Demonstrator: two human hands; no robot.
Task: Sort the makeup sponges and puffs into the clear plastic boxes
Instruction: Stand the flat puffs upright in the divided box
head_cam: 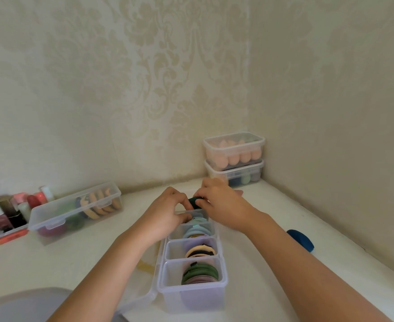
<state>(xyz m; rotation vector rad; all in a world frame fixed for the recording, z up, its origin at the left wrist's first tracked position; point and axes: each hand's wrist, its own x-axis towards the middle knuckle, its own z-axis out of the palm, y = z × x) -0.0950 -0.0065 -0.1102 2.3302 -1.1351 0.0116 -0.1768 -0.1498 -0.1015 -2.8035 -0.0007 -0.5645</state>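
Clear divided box (192, 290) holds upright rows of round puffs (200, 273).

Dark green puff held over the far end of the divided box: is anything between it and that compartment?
Nothing visible blocks it. The left hand and right hand pinch the dark green puff just above the far compartment, which is uncovered. Pale puffs already stand inside, and the left hand dips toward the opening.
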